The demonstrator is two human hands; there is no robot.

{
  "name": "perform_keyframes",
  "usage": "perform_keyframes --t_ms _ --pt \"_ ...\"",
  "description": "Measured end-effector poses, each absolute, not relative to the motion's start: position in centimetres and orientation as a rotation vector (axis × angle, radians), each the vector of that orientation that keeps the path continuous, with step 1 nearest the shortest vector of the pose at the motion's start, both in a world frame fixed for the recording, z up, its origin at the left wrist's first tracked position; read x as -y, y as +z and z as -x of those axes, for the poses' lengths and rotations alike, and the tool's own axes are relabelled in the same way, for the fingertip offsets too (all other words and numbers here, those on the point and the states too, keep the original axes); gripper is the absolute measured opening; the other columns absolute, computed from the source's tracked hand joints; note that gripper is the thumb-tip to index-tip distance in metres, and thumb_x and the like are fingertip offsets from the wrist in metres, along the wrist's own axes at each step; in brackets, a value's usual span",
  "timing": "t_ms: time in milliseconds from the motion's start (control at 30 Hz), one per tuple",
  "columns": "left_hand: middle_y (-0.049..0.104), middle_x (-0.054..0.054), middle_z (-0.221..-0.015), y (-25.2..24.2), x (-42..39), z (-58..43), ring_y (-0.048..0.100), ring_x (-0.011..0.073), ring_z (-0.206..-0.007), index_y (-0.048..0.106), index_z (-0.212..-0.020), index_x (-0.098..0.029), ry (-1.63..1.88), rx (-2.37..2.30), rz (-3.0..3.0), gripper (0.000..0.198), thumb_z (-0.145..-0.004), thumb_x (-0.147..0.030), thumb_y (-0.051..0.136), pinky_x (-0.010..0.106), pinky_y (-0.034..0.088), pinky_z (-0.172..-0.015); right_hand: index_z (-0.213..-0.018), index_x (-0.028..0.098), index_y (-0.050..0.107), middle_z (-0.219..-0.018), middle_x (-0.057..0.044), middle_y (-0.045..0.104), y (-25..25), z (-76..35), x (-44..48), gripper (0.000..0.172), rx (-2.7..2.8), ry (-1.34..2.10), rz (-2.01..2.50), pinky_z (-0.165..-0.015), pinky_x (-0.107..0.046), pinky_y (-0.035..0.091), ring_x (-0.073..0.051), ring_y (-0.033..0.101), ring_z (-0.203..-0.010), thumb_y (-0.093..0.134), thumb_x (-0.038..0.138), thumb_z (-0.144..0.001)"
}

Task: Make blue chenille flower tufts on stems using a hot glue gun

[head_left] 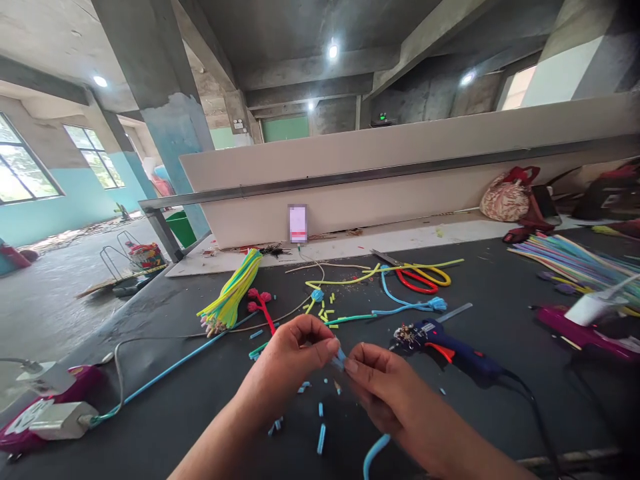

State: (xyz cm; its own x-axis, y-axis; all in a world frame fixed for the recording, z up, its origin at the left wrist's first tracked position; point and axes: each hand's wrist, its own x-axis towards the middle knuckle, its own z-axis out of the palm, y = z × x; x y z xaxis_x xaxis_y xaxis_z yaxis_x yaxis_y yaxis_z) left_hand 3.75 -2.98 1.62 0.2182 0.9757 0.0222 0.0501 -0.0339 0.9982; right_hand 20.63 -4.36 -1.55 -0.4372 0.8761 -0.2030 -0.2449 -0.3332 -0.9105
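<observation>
Both of my hands meet above the dark table, thumbs and fingers pinching a light blue pipe cleaner (340, 358) between them. My left hand (303, 350) grips its upper end, and my right hand (376, 380) closes on the lower part. A thicker blue length (375, 453) shows below my right hand; whether it joins the held piece I cannot tell. Short blue cut pieces (321, 439) lie under my hands. Just beyond them are small yellow pieces (327, 313), a blue ball on a yellow stem (317, 295) and a red pipe-cleaner shape (261, 303).
Right of my hands lies a blue glue gun (463, 350) with its cord. Scissors (417, 275) with red and yellow handles lie further back. Pipe-cleaner bundles (233, 287) flank the work area, as do purple power strips (55, 407). A phone (298, 223) leans against the back board.
</observation>
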Motion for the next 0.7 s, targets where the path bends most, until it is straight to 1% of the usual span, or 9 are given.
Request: perform_keyframes --t_ms 100,167,267,400,500,600,700 --pt "0.053 -0.002 -0.069 2.5 3.2 -2.0 0.044 0.0094 -0.064 0.061 -0.084 -0.018 1.175 -1.097 -1.363 0.025 -0.072 -0.039 0.065 0.021 0.035 -0.059 -0.066 0.018 0.044 -0.05 0.009 0.036 -2.0 -21.1 4.0 0.028 1.013 1.972 0.812 -0.036 -0.019 0.007 -0.002 0.016 -0.038 0.06 0.034 -0.083" --pt "0.056 -0.001 -0.072 3.0 3.4 -0.3 0.045 0.01 -0.064 0.062 -0.08 -0.019 1.236 -1.168 -1.371 0.023 -0.068 -0.037 0.068 0.021 0.035 -0.058 -0.068 0.018 0.045 -0.051 0.009 0.038 -2.2 -21.4 3.8 0.025 0.942 2.037 0.763 -0.036 -0.017 0.007 -0.001 0.015 -0.038 0.06 0.032 -0.083" --pt "0.056 -0.001 -0.069 2.9 4.0 2.3 0.047 0.0109 -0.063 0.062 -0.071 -0.017 1.241 -1.322 -1.416 0.018 -0.065 -0.033 0.069 0.022 0.035 -0.059 -0.07 0.018 0.045 -0.051 0.009 0.038 -2.2 -21.6 3.8 0.023 0.848 2.089 0.72 -0.036 -0.016 0.009 -0.001 0.014 -0.039 0.061 0.029 -0.083" --pt "0.056 -0.001 -0.066 1.5 4.5 4.5 0.048 0.0118 -0.061 0.06 -0.07 -0.015 1.026 -1.461 -1.56 0.013 -0.066 -0.028 0.064 0.023 0.037 -0.058 -0.066 0.017 0.044 -0.05 0.009 0.035 -2.2 -21.6 3.8 0.027 0.774 2.121 0.675 -0.036 -0.014 0.01 -0.001 0.015 -0.039 0.062 0.028 -0.082" --pt "0.057 0.0 -0.067 0.5 4.8 4.8 0.049 0.013 -0.062 0.062 -0.068 -0.016 0.853 -1.571 -1.784 0.006 -0.066 -0.02 0.058 0.024 0.037 -0.058 -0.063 0.017 0.044 -0.05 0.009 0.034 -2.3 -21.6 3.7 0.028 0.726 2.116 0.67 -0.036 -0.014 0.011 -0.001 0.016 -0.04 0.062 0.028 -0.082" --pt "0.06 0.001 -0.072 -0.1 5.0 4.0 0.053 0.0144 -0.069 0.065 -0.067 -0.018 0.696 -1.608 -1.997 0.015 -0.064 -0.011 0.052 0.024 0.038 -0.063 -0.063 0.016 0.046 -0.051 0.008 0.034 -2.7 -21.6 3.6 0.027 0.694 2.122 0.675 -0.036 -0.014 0.012 -0.002 0.018 -0.04 0.061 0.027 -0.083" --pt "0.063 0.002 -0.075 -0.7 4.8 2.7 0.055 0.0159 -0.077 0.066 -0.068 -0.02 0.596 -1.578 -2.141 0.02 -0.065 -0.008 0.05 0.025 0.039 -0.072 -0.062 0.015 0.047 -0.051 0.008 0.035 -3.0 -21.6 3.6 0.027 0.679 2.149 0.683 -0.035 -0.014 0.012 -0.001 0.018 -0.04 0.06 0.026 -0.084"
